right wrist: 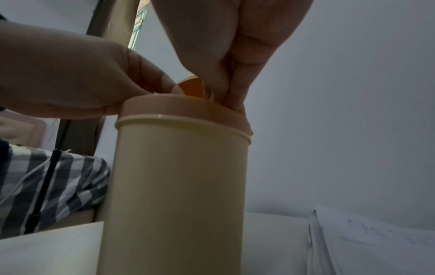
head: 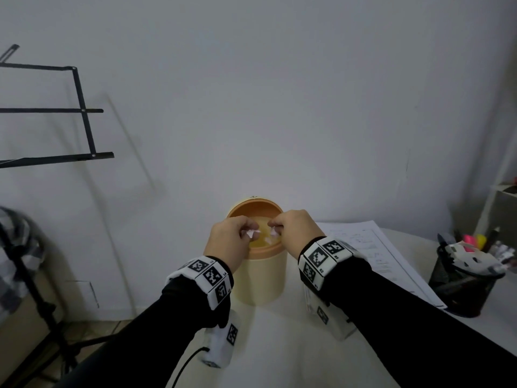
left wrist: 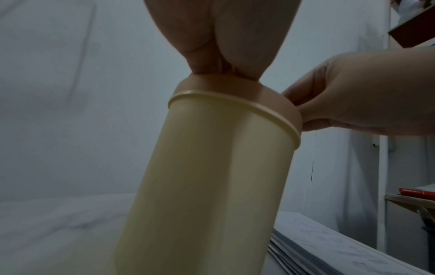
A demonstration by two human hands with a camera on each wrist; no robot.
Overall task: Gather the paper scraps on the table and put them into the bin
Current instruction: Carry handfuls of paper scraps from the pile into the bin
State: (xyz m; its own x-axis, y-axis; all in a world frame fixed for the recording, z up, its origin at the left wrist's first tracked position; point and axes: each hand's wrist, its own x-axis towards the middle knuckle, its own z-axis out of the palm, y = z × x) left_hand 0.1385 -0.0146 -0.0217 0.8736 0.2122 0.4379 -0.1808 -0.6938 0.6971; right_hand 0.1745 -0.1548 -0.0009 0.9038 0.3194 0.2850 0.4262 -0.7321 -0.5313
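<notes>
A cream cylindrical bin [head: 260, 278] with an orange rim stands on the white table, and its orange swing flap [right wrist: 190, 87] is tipped up. Both hands hover over the opening. My left hand [head: 248, 230] pinches a white paper scrap [head: 252, 233] above the left of the rim. My right hand [head: 275, 227] pinches another scrap [head: 274, 233] above the right side. A third white scrap [head: 268, 240] shows inside the opening. In the wrist views the fingertips [left wrist: 207, 69] [right wrist: 231, 106] dip at the rim of the bin [left wrist: 212, 186] [right wrist: 176, 186], and the scraps are hidden.
A stack of printed sheets [head: 377, 247] lies right of the bin, with a black mesh pen holder [head: 467, 278] beyond it. A black music stand [head: 81, 113] and checked cloth [head: 14, 247] are off the table's left edge. A shelf [head: 503, 197] stands far right.
</notes>
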